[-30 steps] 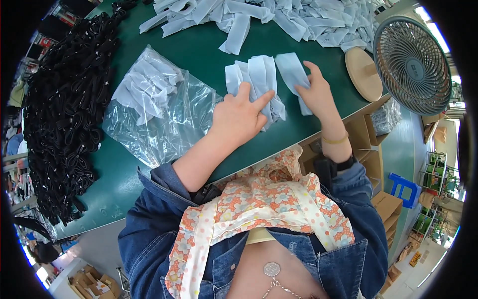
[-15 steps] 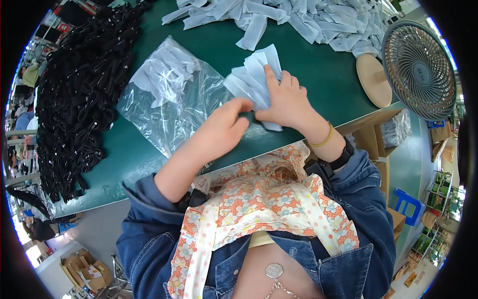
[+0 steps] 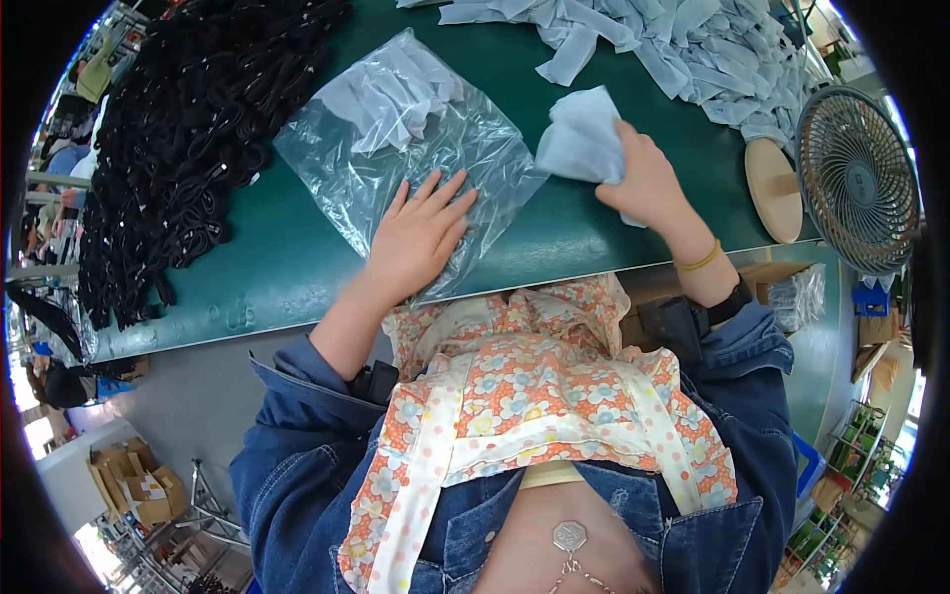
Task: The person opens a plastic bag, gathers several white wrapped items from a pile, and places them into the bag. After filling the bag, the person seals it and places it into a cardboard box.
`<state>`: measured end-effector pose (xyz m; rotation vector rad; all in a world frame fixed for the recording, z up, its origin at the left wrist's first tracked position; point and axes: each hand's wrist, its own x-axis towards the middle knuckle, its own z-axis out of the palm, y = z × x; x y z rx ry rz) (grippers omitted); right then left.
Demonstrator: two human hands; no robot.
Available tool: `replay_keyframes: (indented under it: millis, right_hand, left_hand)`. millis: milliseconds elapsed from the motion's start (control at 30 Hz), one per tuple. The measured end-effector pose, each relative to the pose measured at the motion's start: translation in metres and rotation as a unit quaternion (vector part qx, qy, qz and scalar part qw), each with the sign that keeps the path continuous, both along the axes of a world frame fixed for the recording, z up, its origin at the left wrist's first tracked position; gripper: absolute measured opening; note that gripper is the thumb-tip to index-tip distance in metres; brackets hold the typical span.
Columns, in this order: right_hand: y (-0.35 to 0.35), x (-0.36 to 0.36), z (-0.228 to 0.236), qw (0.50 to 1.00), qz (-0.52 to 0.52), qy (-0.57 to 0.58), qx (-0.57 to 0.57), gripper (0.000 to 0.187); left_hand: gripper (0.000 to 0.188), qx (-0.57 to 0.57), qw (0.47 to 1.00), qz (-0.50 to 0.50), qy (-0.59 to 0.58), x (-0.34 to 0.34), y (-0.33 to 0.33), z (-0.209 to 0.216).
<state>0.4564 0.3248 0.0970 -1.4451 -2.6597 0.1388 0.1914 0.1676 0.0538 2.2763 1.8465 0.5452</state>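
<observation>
My left hand (image 3: 421, 238) lies flat with spread fingers on a clear plastic bag (image 3: 505, 158), pressing its near part to the green table. Inside the bag's far end sits a bunch of pale grey-white packets (image 3: 391, 94). To the right of the bag, my right hand (image 3: 648, 183) is closed on a stack of pale packets (image 3: 582, 139), gripping its right side between thumb and fingers. The stack is held just beyond the bag's right corner. What exactly the pale packets contain cannot be made out.
A big heap of black cords or straps (image 3: 198, 129) covers the table's left. More pale packets (image 3: 683, 45) are piled along the far side. At the right stand a round fan (image 3: 859, 183) and a wooden disc (image 3: 772, 190). The green table's (image 3: 237, 312) near edge runs before me.
My left hand has left the stack of packets and come down open on the bag. My right hand has closed round the stack, which now looks more gathered. The whole view has shifted.
</observation>
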Motion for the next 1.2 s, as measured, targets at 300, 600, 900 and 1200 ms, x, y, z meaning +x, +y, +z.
replay_keyframes:
  millis: [300,600,900,1200]
  right_hand:
    - [-0.087,-0.026,0.032,0.940,0.316,0.124,0.023,0.083]
    - [-0.082,-0.120,-0.007,0.983,0.156,-0.020,0.097,0.078]
    - [-0.031,-0.127,-0.004,0.908,0.371,0.154,0.121,0.072]
    - [-0.058,-0.221,0.010,0.978,0.207,-0.022,-0.030,0.087]
  left_hand:
    - [0.039,-0.071,0.888,-0.007,-0.454,-0.015,0.010,0.012]
    - [0.042,0.125,0.988,0.083,0.042,0.034,0.009,0.059]
    - [0.028,0.304,0.929,0.175,-0.119,0.042,-0.068,-0.003]
    - [0.019,0.241,0.964,0.055,-0.094,0.037,-0.062,-0.003]
